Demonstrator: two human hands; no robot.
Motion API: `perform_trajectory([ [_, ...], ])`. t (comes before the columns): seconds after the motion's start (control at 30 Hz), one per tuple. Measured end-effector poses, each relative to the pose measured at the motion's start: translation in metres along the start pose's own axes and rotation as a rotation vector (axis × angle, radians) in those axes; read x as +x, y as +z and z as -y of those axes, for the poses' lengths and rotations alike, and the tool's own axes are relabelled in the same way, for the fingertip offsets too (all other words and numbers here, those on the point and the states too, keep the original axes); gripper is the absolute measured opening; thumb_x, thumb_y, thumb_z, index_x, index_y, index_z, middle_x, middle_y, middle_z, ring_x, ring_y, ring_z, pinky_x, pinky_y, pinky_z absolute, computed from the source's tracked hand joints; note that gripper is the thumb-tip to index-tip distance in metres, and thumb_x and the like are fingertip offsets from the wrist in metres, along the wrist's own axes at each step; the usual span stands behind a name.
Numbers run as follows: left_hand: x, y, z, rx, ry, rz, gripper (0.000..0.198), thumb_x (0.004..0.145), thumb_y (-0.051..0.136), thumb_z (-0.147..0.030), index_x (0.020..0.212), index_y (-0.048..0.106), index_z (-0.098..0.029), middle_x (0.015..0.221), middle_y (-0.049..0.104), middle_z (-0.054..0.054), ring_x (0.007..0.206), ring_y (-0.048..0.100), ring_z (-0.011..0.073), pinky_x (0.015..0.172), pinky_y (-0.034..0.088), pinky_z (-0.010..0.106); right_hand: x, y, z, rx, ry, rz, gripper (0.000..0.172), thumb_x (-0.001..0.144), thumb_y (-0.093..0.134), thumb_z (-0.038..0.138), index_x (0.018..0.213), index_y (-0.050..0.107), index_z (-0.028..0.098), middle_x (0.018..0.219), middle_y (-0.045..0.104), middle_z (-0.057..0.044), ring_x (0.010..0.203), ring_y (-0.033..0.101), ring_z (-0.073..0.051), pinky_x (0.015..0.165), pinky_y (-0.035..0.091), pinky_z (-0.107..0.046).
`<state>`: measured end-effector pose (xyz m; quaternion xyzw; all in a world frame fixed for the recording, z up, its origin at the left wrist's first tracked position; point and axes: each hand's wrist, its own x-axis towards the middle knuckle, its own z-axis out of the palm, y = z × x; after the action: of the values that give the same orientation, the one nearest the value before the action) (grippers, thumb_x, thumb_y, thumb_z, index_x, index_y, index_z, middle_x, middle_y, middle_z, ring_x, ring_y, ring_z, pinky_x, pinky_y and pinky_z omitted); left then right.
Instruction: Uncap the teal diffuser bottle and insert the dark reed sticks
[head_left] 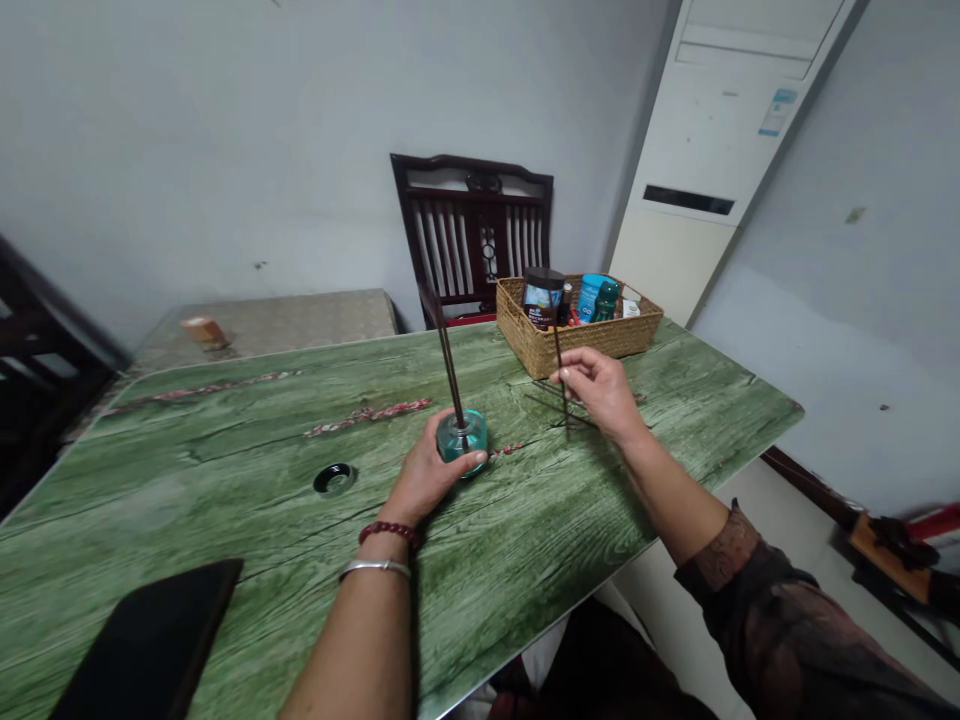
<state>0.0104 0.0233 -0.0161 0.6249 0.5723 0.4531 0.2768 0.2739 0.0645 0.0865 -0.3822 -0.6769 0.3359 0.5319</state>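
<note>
My left hand point(439, 462) is wrapped round a small teal glass diffuser bottle point(471, 428) standing on the green table. Dark reed sticks point(450, 365) rise from its neck and lean slightly left. To the right, my right hand point(596, 388) pinches a single dark reed stick point(559, 345) between thumb and fingertips, held nearly upright above the tabletop. Below that hand, several loose reed sticks point(551, 403) lie on the table. Left of the bottle, a round black cap point(334, 479) rests on the surface.
A woven basket point(536, 350) of jars and bottles stands at the table's back right. A dark flat panel point(150, 640) lies at the front left. Behind the green table point(247, 480) are a wooden chair point(480, 230) and a lower surface with an orange container point(204, 333).
</note>
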Motion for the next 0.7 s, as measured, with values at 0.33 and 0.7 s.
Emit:
perform_trajectory([
  [0.33, -0.001, 0.002, 0.002, -0.038, 0.045, -0.003, 0.076, 0.066, 0.082, -0.048, 0.130, 0.050, -0.021, 0.124, 0.067, 0.012, 0.113, 0.065, 0.0316, 0.103, 0.049, 0.051, 0.028, 0.094, 0.037, 0.351, -0.139, 0.107, 0.023, 0.083, 0.069, 0.042, 0.091, 0.059, 0.023, 0.083, 0.068, 0.001, 0.075, 0.069, -0.013, 0.059, 0.051, -0.023],
  [0.7, 0.000, 0.001, 0.005, -0.045, 0.054, 0.008, 0.081, 0.065, 0.081, -0.055, 0.132, 0.050, -0.020, 0.125, 0.066, 0.013, 0.115, 0.064, 0.0325, 0.102, 0.049, 0.051, 0.014, 0.116, -0.012, -0.131, -0.049, 0.137, 0.005, 0.081, 0.067, 0.022, 0.085, 0.066, 0.022, 0.078, 0.070, 0.004, 0.070, 0.064, -0.014, 0.073, 0.050, -0.026],
])
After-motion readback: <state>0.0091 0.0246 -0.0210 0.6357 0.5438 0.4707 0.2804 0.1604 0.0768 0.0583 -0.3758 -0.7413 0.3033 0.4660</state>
